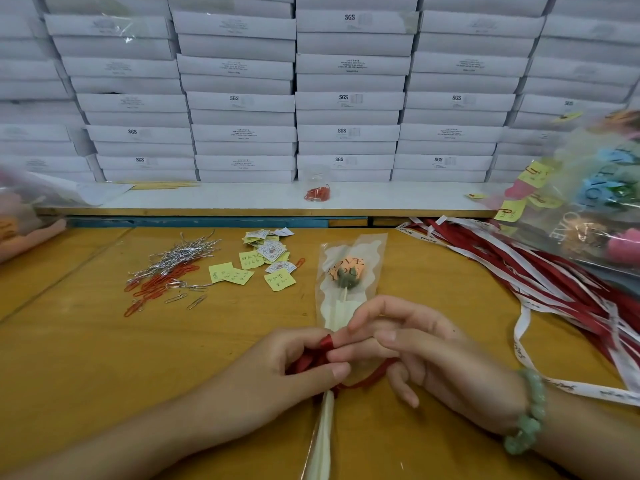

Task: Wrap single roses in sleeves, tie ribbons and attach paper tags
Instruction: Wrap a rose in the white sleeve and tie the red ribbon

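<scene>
An orange rose (346, 270) printed "LOVE YOU" lies in a clear sleeve (372, 251) on the wooden table (86, 341), its pale stem (323, 434) running toward me. A red ribbon (323, 348) is looped around the sleeve's narrow part. My left hand (277, 368) pinches the ribbon's left side. My right hand (422, 348), with a green bead bracelet at the wrist, holds the ribbon between its fingertips, and a strand trails under its palm. Yellow and white paper tags (266, 258) lie beyond the hands.
Red and silver paper clips with wire ties (166, 275) are spread at the left. A heap of red and white ribbons (554, 278) covers the right side, beside wrapped roses (595, 209). A small cup of red clips (317, 188) stands on a shelf under stacked white boxes (346, 98).
</scene>
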`<state>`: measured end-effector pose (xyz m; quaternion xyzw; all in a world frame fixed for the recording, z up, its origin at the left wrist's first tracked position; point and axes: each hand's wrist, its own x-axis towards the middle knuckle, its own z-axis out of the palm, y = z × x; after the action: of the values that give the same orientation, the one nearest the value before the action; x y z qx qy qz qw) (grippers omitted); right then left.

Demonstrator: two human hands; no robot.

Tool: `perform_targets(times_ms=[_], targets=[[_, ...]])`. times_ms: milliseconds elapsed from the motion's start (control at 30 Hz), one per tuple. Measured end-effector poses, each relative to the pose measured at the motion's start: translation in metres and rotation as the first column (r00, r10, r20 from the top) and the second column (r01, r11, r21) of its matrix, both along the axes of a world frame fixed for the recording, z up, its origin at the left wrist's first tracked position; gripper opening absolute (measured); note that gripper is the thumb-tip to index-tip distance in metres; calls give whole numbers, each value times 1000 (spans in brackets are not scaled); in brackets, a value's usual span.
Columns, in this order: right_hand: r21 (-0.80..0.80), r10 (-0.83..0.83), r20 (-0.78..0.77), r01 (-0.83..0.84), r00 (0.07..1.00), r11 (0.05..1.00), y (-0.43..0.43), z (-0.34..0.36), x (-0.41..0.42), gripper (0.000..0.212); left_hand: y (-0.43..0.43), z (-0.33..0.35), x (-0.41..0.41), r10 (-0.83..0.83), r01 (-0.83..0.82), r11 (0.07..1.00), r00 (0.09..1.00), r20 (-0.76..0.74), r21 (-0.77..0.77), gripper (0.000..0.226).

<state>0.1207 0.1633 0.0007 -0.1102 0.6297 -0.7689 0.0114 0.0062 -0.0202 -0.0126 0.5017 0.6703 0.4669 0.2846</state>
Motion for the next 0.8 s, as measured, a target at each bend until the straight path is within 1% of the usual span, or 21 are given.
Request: perform_targets(times_ms=[100, 200, 300, 367, 633, 733, 800], targets=[[51, -16, -11, 17, 1000, 999, 0, 1, 0, 26, 1, 0, 0, 7, -8, 1000, 999, 34, 9, 21], [110, -95, -23, 97, 995, 989, -1, 2, 1, 22, 0, 0, -1, 12, -12, 1000, 999, 49, -4, 25], [264, -229, -86, 244, 970, 933, 0, -1, 1, 18, 1, 1, 0, 8, -9, 1000, 997, 80, 17, 32], [343, -258, -115, 282, 959, 896, 0, -3, 0, 19, 1, 3, 1, 13, -14, 1000, 996, 84, 12, 35], [438, -238, -68, 243, 969, 866, -4, -6, -1, 18, 2, 3, 2, 10, -12, 1000, 996, 86, 14, 39], [427, -206, -75, 218, 976, 877, -5, -6, -1, 8, 2, 2, 1, 4, -6, 1000, 996, 89, 16, 37], [432, -200, -78, 214, 977, 876, -5, -7, -1, 10, 2, 0, 0, 0, -3, 1000, 996, 92, 30, 36]])
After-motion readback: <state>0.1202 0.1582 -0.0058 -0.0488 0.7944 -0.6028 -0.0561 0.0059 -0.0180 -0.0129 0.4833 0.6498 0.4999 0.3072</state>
